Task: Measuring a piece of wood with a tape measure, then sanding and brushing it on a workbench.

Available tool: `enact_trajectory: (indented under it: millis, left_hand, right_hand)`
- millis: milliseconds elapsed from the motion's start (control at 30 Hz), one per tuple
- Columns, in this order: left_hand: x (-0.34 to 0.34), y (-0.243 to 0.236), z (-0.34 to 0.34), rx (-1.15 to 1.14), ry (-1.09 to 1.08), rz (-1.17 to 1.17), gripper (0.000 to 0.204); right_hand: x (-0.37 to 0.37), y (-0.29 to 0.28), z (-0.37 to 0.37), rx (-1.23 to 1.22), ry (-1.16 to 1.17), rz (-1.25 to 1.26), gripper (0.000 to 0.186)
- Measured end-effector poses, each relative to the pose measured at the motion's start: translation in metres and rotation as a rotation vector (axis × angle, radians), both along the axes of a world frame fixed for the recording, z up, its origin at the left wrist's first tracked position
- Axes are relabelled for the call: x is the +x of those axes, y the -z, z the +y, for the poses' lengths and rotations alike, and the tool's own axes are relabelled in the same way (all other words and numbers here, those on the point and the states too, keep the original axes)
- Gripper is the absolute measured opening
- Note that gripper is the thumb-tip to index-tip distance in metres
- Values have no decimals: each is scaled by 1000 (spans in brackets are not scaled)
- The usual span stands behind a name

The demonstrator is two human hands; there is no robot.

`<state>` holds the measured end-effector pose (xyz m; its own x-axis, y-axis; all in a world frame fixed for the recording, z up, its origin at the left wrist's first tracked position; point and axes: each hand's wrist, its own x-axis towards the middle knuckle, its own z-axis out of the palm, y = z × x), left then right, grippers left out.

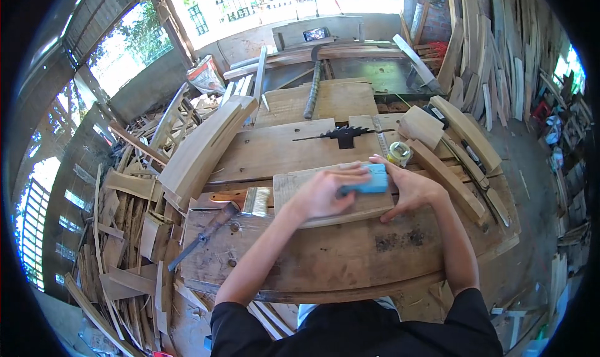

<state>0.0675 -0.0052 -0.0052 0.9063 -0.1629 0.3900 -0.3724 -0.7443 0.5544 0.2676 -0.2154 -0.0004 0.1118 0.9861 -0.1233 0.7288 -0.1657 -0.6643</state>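
Observation:
A flat wooden board (290,185) lies on the workbench in front of me. My left hand (322,191), slightly blurred, is closed around a blue sanding block (376,179) pressed on the board's top face. At the board's right end, my right hand (409,188) grips it, with the fingers at the far edge and the thumb at the near edge. Just left of the board lie a paintbrush (255,201) with pale bristles and a chisel (209,232) with a worn wooden handle. A tape measure (399,152) sits just beyond my right hand.
A toothed saw blade (345,132) sticks up through the bench beyond the board. Thick curved timbers (209,147) stand at the left, with more wood pieces (447,179) at the right. Behind lies a hammer-like tool (314,85) with a wrapped handle. Scrap wood (125,251) covers the left floor.

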Motion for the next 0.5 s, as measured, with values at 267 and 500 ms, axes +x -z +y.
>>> enact_trajectory:
  millis: [267,500]
  left_hand:
    - [-37,-5,-10,85,-50,-19,49]
    - [-73,-4,45,99,-303,-63,44]
  right_hand:
    - [0,-1,-3,-6,0,-136,149]
    - [-4,-4,-1,4,-8,-130,150]
